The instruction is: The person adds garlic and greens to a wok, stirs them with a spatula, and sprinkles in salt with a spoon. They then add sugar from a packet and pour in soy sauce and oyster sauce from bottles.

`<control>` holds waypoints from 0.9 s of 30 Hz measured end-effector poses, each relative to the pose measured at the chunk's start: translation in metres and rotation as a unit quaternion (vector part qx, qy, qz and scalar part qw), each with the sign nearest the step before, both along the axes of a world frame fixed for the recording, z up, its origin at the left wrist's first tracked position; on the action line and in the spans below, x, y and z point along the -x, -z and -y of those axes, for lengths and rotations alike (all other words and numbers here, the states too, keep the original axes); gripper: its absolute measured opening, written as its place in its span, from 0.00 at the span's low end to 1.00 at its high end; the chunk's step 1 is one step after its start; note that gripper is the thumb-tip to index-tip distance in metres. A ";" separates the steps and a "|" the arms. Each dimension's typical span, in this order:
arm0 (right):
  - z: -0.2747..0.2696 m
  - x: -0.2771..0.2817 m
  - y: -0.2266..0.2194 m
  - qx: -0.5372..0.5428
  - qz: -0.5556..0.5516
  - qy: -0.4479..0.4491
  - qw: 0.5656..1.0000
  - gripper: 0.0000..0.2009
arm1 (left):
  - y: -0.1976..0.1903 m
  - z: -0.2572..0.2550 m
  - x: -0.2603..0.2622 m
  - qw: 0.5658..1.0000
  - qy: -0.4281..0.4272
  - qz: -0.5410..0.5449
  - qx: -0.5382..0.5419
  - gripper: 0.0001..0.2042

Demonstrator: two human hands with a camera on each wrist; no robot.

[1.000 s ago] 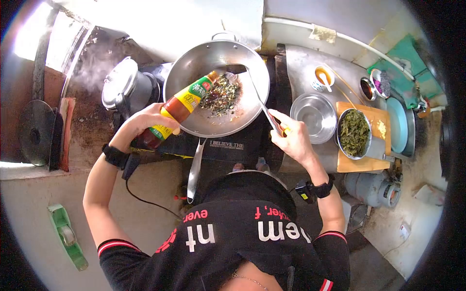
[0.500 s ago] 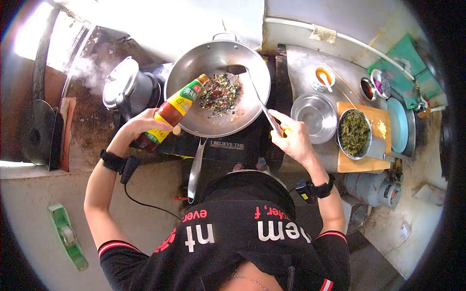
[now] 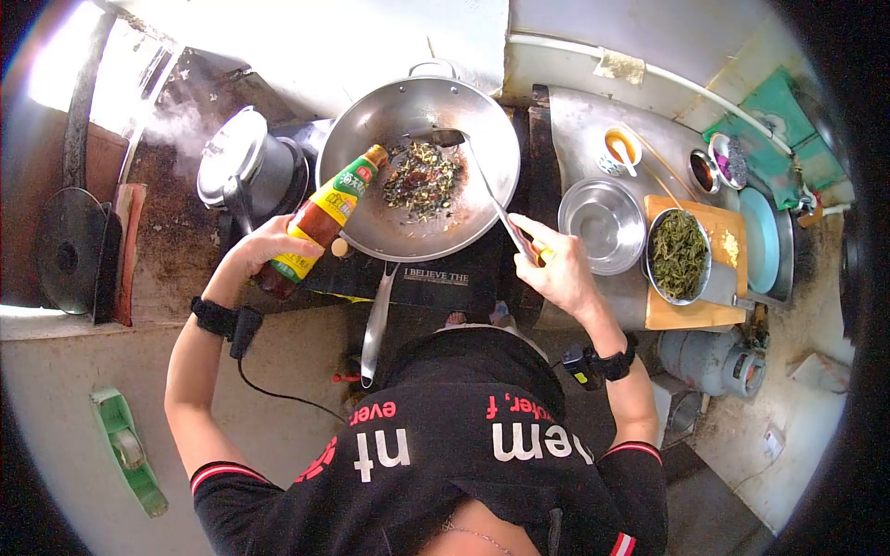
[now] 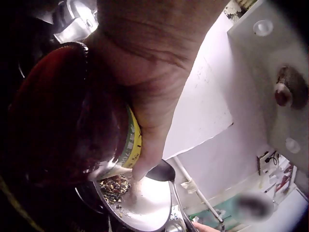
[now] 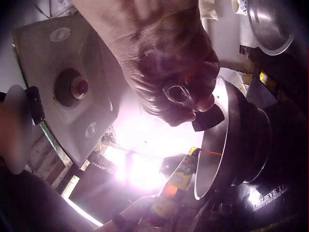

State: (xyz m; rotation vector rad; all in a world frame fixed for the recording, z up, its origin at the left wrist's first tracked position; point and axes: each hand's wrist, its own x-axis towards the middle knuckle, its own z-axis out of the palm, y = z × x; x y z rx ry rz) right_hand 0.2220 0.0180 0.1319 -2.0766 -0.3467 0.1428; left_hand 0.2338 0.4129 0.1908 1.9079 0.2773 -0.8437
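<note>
My left hand (image 3: 280,243) grips a glass sauce bottle (image 3: 320,218) with a yellow and green label and red-brown liquid. The bottle tilts, its mouth over the left part of the steel wok (image 3: 357,116). A thin reddish stream runs from the bottle mouth into the wok in the right wrist view. My right hand (image 3: 562,269) holds a metal wok spatula (image 3: 491,188) by its handle, its dark head resting against the wok's far inner side. Chopped dark, green and pale bits (image 3: 425,181) lie in the wok's bottom.
A steaming pressure cooker (image 3: 227,162) stands left of the wok. On the right counter are a steel basin (image 3: 603,227), a cup of orange sauce (image 3: 618,148), a bowl of green shreds (image 3: 679,258), and a cutting board (image 3: 667,315) with a cleaver (image 3: 719,287). The wok's handle (image 3: 375,329) points toward my body.
My left hand has drawn the bottle a little left and back, so its mouth moved from over the middle of the wok toward its left side. The right hand and spatula stay nearly still.
</note>
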 end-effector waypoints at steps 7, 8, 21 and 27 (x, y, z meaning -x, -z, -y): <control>-0.005 0.003 -0.005 0.053 0.103 0.006 0.993 0.23 | 0.002 0.008 0.005 0.999 -0.018 0.001 0.042 0.24; -0.008 0.004 -0.005 0.076 0.127 -0.001 0.989 0.23 | 0.005 0.007 0.007 0.999 -0.022 0.006 0.038 0.24; -0.024 0.012 0.000 0.142 0.216 -0.022 0.966 0.25 | 0.025 0.010 0.018 0.986 -0.056 -0.001 0.157 0.26; -0.022 0.016 0.002 0.150 0.216 -0.026 0.965 0.25 | 0.031 0.009 0.017 0.982 -0.061 -0.007 0.178 0.26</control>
